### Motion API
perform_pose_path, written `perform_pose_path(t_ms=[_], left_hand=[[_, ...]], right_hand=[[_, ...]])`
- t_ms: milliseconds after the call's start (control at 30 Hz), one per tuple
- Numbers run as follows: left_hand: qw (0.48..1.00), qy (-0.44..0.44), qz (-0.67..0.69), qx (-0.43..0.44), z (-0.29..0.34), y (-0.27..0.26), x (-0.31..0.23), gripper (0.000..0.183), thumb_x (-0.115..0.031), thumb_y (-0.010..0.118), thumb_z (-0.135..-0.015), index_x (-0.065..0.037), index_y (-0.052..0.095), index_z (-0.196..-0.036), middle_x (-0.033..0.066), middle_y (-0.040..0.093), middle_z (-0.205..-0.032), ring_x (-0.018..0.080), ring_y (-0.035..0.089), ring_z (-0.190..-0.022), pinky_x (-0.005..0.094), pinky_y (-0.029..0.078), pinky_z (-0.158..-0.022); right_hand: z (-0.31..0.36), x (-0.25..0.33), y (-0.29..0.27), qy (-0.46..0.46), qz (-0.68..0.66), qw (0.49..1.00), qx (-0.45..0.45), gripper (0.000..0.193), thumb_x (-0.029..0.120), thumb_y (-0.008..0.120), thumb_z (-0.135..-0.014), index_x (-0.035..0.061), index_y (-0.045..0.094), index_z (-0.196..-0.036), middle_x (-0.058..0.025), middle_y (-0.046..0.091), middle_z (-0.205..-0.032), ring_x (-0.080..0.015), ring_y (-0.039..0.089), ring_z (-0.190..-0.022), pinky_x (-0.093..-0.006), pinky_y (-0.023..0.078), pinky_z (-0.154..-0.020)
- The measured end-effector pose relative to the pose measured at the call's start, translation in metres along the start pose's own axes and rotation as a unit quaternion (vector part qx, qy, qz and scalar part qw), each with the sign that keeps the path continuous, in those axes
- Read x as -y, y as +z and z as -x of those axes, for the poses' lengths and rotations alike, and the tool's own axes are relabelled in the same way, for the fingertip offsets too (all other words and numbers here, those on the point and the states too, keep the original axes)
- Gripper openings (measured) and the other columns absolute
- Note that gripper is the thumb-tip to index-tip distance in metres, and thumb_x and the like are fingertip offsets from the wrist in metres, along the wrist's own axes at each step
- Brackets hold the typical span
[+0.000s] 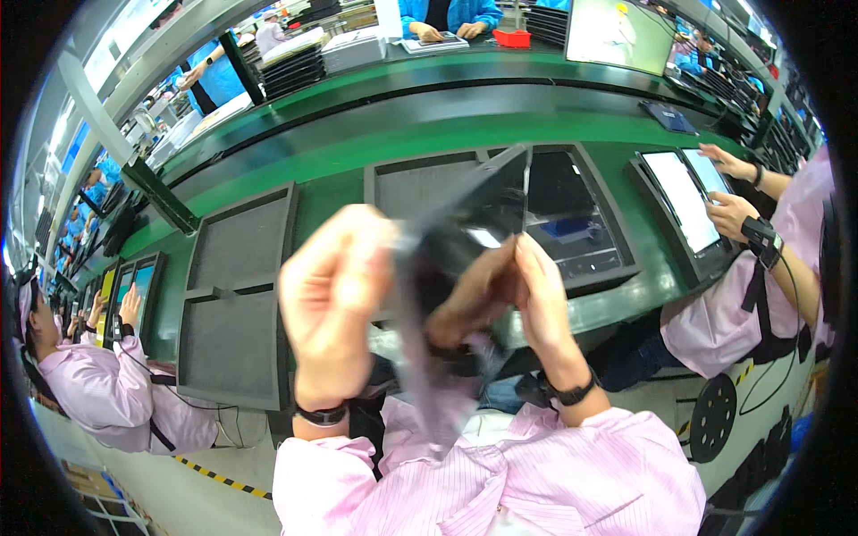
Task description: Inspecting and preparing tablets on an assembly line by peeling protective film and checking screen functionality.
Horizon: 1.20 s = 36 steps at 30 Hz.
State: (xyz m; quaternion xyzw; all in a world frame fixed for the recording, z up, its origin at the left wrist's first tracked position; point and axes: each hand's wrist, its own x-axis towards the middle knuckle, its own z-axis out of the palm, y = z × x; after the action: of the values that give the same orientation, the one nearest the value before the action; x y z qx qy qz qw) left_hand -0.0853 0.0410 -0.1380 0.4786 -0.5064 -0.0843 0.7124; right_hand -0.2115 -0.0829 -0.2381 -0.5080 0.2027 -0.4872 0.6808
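A: What have we got between us?
B: A thin, dark, glossy panel (465, 234). We hold it tilted up before us, above the near side of the green bench (326, 192), so it covers part of the middle tray (618, 255) in our view.

A: How do our fingers stand?
B: On our left hand (335, 299) they curl in, closed with the thumb on the panel's left edge, though blur softens the contact. Our right hand (543, 308) pinches the opposite edge at the fingertips, with hardly any gap, and the glossy face mirrors it.

A: Is it 1 sheet or 2 layers?
B: We cannot tell; it is too blurred.

A: And around us?
B: On our left, a black tray (231, 344) with 2 compartments. The middle tray holds dark glossy pieces (572, 234) on its right side. Farther right, a co-worker's hands (735, 214) are near a bright white screen (677, 198).
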Motion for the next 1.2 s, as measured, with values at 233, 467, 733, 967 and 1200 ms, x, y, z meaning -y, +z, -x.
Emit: perform_pose_path(t_ms=[233,467,733,967,1200], left_hand=[[0.972,-0.136,0.158,0.108,0.023,0.043,0.019,0.031,-0.019,0.041,-0.1,-0.002,0.045,-0.074,0.0041,0.049,-0.057,0.0088,0.045,-0.041,0.0201,0.036,-0.042],[0.983,-0.166,0.08,-0.001,0.077,0.016,0.037,0.028,-0.008,0.043,-0.097,0.001,0.051,-0.072,0.0028,0.054,-0.059,0.0035,0.043,-0.044,0.0173,0.033,-0.041],[0.988,-0.152,0.035,-0.009,0.076,0.015,0.038,0.029,-0.013,0.045,-0.097,0.001,0.051,-0.072,0.0042,0.053,-0.059,0.0059,0.046,-0.044,0.0183,0.034,-0.041],[0.986,-0.149,0.072,0.029,0.037,0.013,0.048,0.031,-0.015,0.043,-0.098,0.001,0.051,-0.073,0.0041,0.053,-0.063,0.0049,0.043,-0.043,0.0181,0.028,-0.04],[0.987,-0.132,0.082,0.032,0.016,0.022,0.038,0.031,-0.016,0.042,-0.098,-0.001,0.051,-0.072,0.0035,0.053,-0.061,0.004,0.043,-0.042,0.017,0.024,-0.038]], right_hand=[[-0.002,-0.029,0.027,0.007,-0.209,0.977,0.039,0.029,0.029,0.042,-0.1,0.0055,0.053,-0.089,0.0006,0.054,-0.079,-0.0072,0.051,-0.075,-0.0213,0.041,-0.069],[-0.023,-0.027,0.007,-0.051,-0.276,0.953,0.116,0.033,0.031,0.037,-0.101,0.0056,0.052,-0.087,-0.002,0.054,-0.077,-0.0104,0.051,-0.073,-0.0241,0.042,-0.068],[-0.035,-0.035,0.006,-0.058,-0.416,0.872,0.251,0.038,0.033,0.03,-0.101,0.0058,0.05,-0.084,-0.005,0.054,-0.075,-0.014,0.052,-0.069,-0.0272,0.043,-0.066],[-0.062,-0.036,0.009,-0.045,-0.514,0.736,0.439,0.043,0.035,0.025,-0.102,0.0059,0.049,-0.082,-0.0076,0.053,-0.073,-0.0172,0.053,-0.067,-0.03,0.044,-0.065],[-0.077,-0.022,0.007,-0.045,-0.513,0.694,0.504,0.047,0.037,0.019,-0.103,0.006,0.047,-0.08,-0.0103,0.053,-0.071,-0.0204,0.054,-0.064,-0.0327,0.044,-0.063]])
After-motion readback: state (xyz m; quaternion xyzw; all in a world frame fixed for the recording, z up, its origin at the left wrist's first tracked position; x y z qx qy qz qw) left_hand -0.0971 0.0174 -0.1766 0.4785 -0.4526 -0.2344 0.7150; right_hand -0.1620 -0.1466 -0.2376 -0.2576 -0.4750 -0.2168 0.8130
